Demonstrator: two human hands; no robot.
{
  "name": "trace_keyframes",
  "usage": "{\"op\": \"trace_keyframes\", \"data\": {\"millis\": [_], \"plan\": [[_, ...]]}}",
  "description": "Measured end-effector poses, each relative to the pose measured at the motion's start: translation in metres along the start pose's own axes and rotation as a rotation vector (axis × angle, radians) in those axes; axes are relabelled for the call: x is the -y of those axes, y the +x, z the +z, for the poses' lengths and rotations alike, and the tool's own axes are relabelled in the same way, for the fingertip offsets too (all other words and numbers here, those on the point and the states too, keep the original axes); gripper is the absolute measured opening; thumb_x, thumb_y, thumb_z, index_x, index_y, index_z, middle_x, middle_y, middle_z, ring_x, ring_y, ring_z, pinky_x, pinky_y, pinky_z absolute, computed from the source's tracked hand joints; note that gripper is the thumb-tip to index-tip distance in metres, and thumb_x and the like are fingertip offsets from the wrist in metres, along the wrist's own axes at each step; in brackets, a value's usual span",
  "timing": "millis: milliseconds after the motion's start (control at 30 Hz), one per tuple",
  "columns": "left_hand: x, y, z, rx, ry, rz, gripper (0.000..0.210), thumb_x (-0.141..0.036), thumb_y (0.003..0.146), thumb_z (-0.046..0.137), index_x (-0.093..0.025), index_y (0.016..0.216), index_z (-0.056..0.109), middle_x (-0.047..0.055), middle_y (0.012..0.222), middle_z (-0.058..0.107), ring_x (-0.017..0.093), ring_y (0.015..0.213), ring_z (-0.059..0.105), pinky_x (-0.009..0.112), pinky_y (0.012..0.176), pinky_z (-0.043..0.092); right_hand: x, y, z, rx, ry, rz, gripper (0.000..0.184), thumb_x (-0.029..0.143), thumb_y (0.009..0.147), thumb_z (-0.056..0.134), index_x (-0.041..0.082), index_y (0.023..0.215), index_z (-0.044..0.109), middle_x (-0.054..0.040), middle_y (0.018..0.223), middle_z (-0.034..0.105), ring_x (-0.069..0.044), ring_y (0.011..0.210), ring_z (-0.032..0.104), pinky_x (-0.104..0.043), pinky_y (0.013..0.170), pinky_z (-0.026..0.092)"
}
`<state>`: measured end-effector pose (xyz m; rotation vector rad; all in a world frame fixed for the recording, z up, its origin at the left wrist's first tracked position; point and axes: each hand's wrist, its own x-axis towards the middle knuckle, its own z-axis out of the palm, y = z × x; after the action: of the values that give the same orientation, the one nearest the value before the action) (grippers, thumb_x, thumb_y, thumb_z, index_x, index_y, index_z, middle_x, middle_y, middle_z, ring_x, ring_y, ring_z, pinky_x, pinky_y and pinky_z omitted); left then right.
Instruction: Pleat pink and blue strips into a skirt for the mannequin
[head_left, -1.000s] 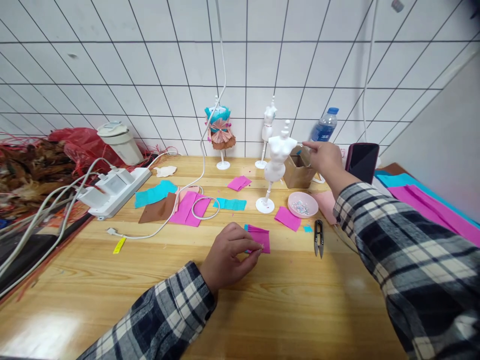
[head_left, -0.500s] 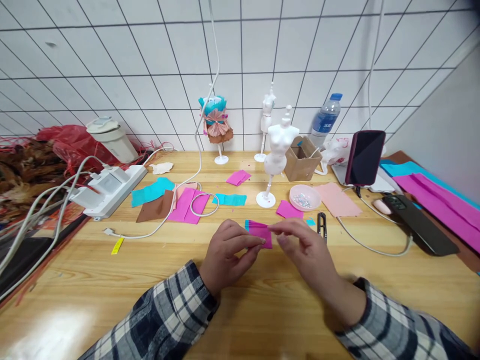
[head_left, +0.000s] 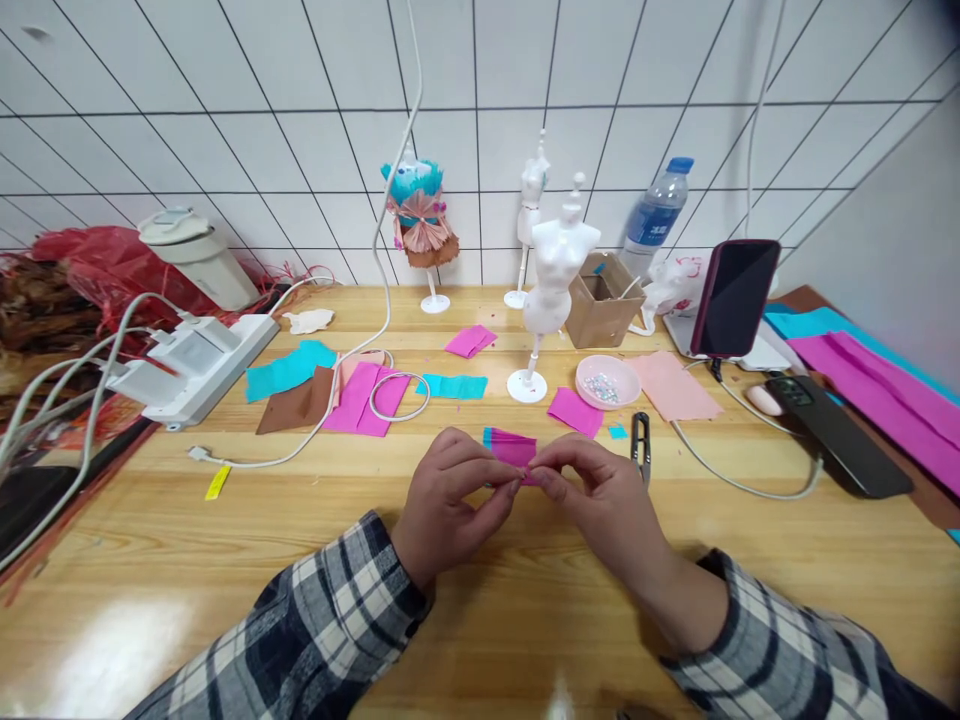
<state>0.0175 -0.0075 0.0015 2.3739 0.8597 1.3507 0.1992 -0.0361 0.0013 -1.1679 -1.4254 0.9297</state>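
Between my hands is a small piece of magenta crepe paper (head_left: 513,447) with pleats along its top and a blue strip at its left end. My left hand (head_left: 457,500) pinches its lower edge between thumb and forefinger. On the same edge, just to the right, the thumb and forefinger of my right hand (head_left: 600,497) are closed, their tips almost meeting the left ones. Beyond the paper stands a bare white mini dress form (head_left: 553,270). Black thread snips (head_left: 640,447) lie by my right hand, near a pink dish (head_left: 609,382) of beads.
Magenta paper (head_left: 367,400), brown paper (head_left: 296,402) and blue paper (head_left: 291,370) lie at left under a white cable (head_left: 300,460). At the back are a paper-dressed form (head_left: 421,215), a cardboard box (head_left: 600,315) and a bottle (head_left: 654,220). A power strip (head_left: 217,370) sits left, a black phone (head_left: 840,435) right.
My right hand has come down and left, its raised fingers closing on the paper's lower edge beside my left fingertips. The camera view has shifted slightly.
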Motion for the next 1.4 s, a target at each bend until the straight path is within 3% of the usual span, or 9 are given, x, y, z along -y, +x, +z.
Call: {"op": "trace_keyframes", "data": {"millis": [133, 267, 400, 533, 833, 1067, 1400], "plan": [[0.0002, -0.0016, 0.0010, -0.006, 0.019, -0.082, 0.007, -0.011, 0.079, 0.068, -0.018, 0.080, 0.069, 0.000, 0.070, 0.067, 0.013, 0.067, 0.058, 0.030, 0.066, 0.045, 0.0019, 0.0005, -0.0013, -0.075, -0.110, -0.091, 0.007, 0.027, 0.084, 0.069, 0.026, 0.084, 0.075, -0.0006, 0.081, 0.071, -0.015, 0.077, 0.063, -0.029, 0.073, 0.051], [0.0010, -0.0022, 0.0003, 0.016, 0.008, -0.053, 0.008, -0.011, 0.080, 0.067, -0.018, 0.083, 0.070, 0.001, 0.073, 0.069, 0.014, 0.069, 0.059, 0.030, 0.068, 0.045, -0.0013, 0.0019, -0.0001, -0.024, -0.108, -0.007, 0.016, 0.034, 0.085, 0.069, 0.027, 0.097, 0.076, -0.0027, 0.092, 0.073, -0.017, 0.084, 0.065, -0.032, 0.077, 0.053], [0.0010, -0.0014, 0.0005, 0.030, 0.001, -0.023, 0.008, -0.012, 0.080, 0.067, -0.018, 0.084, 0.071, 0.001, 0.073, 0.070, 0.013, 0.068, 0.060, 0.030, 0.068, 0.045, -0.0059, 0.0033, 0.0015, 0.046, -0.069, 0.046, 0.008, 0.032, 0.082, 0.071, 0.025, 0.084, 0.073, -0.0014, 0.088, 0.073, -0.018, 0.087, 0.066, -0.034, 0.084, 0.052], [0.0003, -0.0010, 0.0018, 0.047, 0.007, -0.022, 0.007, -0.012, 0.080, 0.067, -0.018, 0.081, 0.069, 0.000, 0.071, 0.069, 0.013, 0.067, 0.059, 0.030, 0.068, 0.044, -0.0055, 0.0027, 0.0018, 0.058, -0.092, -0.017, 0.006, 0.027, 0.083, 0.068, 0.024, 0.078, 0.068, -0.0015, 0.102, 0.073, -0.019, 0.102, 0.065, -0.036, 0.094, 0.049], [-0.0008, -0.0025, 0.0044, 0.048, 0.045, -0.124, 0.007, -0.014, 0.081, 0.065, -0.019, 0.077, 0.068, 0.000, 0.069, 0.066, 0.014, 0.067, 0.057, 0.030, 0.067, 0.043, -0.0055, -0.0007, 0.0022, -0.104, -0.344, -0.273, 0.004, 0.024, 0.084, 0.071, 0.026, 0.083, 0.074, -0.0020, 0.098, 0.074, -0.018, 0.094, 0.068, -0.035, 0.086, 0.051], [0.0010, -0.0031, 0.0057, 0.026, 0.071, -0.145, 0.008, -0.015, 0.082, 0.065, -0.019, 0.076, 0.067, 0.000, 0.068, 0.066, 0.014, 0.066, 0.056, 0.029, 0.066, 0.043, -0.0070, -0.0013, 0.0025, -0.096, -0.492, -0.385, 0.011, 0.023, 0.089, 0.067, 0.028, 0.092, 0.075, -0.0001, 0.101, 0.076, -0.019, 0.094, 0.069, -0.039, 0.085, 0.048], [-0.0018, -0.0034, 0.0029, 0.048, 0.074, -0.143, 0.009, -0.015, 0.083, 0.063, -0.019, 0.075, 0.066, 0.001, 0.069, 0.066, 0.015, 0.067, 0.056, 0.031, 0.066, 0.043, -0.0047, -0.0015, 0.0028, -0.078, -0.491, -0.329, 0.007, 0.027, 0.087, 0.068, 0.030, 0.087, 0.075, -0.0013, 0.100, 0.076, -0.020, 0.091, 0.070, -0.041, 0.084, 0.049]]}}
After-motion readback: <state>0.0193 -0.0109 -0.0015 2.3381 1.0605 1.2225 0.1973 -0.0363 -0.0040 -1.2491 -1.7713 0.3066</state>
